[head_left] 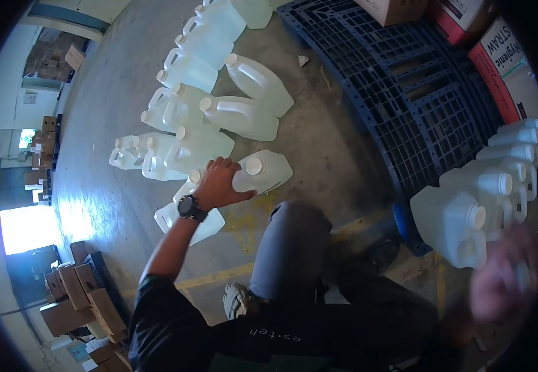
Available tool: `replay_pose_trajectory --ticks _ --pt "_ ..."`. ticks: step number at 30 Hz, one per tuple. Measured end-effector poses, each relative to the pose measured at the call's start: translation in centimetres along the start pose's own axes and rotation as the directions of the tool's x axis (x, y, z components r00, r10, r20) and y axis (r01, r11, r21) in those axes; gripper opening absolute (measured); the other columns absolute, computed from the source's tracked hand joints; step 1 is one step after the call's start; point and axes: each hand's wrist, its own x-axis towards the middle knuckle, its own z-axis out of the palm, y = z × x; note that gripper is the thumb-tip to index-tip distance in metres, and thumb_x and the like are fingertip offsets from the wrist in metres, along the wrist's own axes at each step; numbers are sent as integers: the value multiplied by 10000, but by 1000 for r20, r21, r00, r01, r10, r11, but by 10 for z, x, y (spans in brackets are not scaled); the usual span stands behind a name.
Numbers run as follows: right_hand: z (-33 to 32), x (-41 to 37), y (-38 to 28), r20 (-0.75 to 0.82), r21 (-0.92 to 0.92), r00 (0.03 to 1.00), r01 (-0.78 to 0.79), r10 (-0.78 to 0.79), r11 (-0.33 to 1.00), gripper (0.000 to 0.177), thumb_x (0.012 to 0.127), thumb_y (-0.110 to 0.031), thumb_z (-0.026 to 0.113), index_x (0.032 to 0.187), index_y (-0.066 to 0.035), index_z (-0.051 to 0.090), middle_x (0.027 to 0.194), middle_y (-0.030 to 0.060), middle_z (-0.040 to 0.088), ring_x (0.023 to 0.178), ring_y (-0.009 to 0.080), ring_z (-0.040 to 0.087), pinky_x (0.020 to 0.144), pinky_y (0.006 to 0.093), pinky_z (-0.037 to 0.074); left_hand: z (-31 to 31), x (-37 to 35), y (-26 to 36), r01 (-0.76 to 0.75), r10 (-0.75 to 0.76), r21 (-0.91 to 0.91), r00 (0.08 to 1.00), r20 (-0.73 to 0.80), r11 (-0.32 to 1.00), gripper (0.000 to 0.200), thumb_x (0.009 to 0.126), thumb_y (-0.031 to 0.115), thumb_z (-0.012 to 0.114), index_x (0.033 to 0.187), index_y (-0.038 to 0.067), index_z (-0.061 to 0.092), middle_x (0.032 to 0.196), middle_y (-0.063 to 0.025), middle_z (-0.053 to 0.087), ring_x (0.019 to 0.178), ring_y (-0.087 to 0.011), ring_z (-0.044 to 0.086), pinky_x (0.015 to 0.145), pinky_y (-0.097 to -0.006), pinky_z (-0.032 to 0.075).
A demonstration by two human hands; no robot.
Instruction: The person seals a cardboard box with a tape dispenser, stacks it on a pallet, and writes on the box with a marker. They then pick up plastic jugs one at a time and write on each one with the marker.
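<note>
My left hand (220,183), with a black watch on its wrist, rests against the near side of a translucent white jug (272,173). Its thumb is spread away from the bent fingers, beside the jug's white cap. Another jug (204,229) lies partly under this wrist. At the far right, my right hand (508,276) is smeared by motion, just below a capped jug (445,217). Something pale shows at its fingers, too blurred to name.
More capped jugs (197,71) spread in rows across the concrete floor. A blue plastic pallet (399,87) stands at the upper right, with cartons (495,80) on it. Brown boxes (76,288) are stacked at the lower left. My bent knee (290,242) is at the centre.
</note>
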Motion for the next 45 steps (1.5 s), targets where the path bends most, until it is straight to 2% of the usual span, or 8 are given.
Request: replay_pose_trajectory --ticks 1,2,4,6,8,11,16,45 --pt "-12 70 52 61 -605 985 166 -163 779 327 1012 -275 490 1214 -21 531 1013 57 622 837 102 615 697 264 534 21 5 -2 35 -37 -28 994 -103 999 523 689 494 793 856 21 645 872 -173 609 900 -329 569 816 -444 447" --pt "-24 141 103 120 -957 940 196 -320 216 243 1003 -242 523 1093 -29 598 916 48 635 731 63 593 632 230 507 36 9 -1 62 -72 -58 977 -202 996 537 687 502 796 835 12 635 859 -172 611 888 -334 569 813 -450 448" --pt "-102 237 138 203 -902 979 201 -35 382 184 956 -230 606 944 -48 631 674 -27 521 572 47 484 577 239 479 47 14 -1 62 -75 -58 964 -257 996 508 680 473 823 808 16 642 767 -150 595 782 -340 571 755 -437 455" --pt "-204 292 192 -37 -830 997 11 -74 558 199 914 -245 669 911 -50 630 612 -36 494 533 62 481 551 270 494 66 14 -12 99 -152 -188 945 -291 977 519 673 480 832 689 5 622 669 -153 568 665 -348 563 664 -442 457" --pt "-288 302 243 -207 -875 973 -139 -98 464 273 898 -300 684 779 -72 591 669 -9 533 564 80 510 542 277 506 71 11 -13 68 -129 -170 918 -375 983 537 680 492 823 659 -3 615 649 -162 564 632 -351 557 640 -445 451" --pt "-376 283 312 -347 -655 934 -176 -86 735 295 894 -314 694 773 -68 587 688 -7 541 586 84 518 560 273 495 78 4 -10 94 -149 -158 908 -391 983 591 708 526 789 631 -28 600 630 -186 558 616 -364 557 623 -460 447" --pt "-381 295 320 -326 -748 938 -182 -114 638 271 908 -299 690 795 -72 592 683 -27 510 604 74 482 569 262 444 82 14 -18 109 -174 -197 921 -349 974 612 759 529 746 670 -62 615 639 -208 562 646 -385 566 633 -479 444" --pt "-414 292 318 -426 -604 905 -277 -8 747 214 904 -249 695 875 -60 599 741 -19 527 641 82 523 571 268 506 79 12 -20 121 -218 -319 932 -290 940 591 781 516 730 708 -62 633 646 -222 577 625 -392 586 600 -464 451"
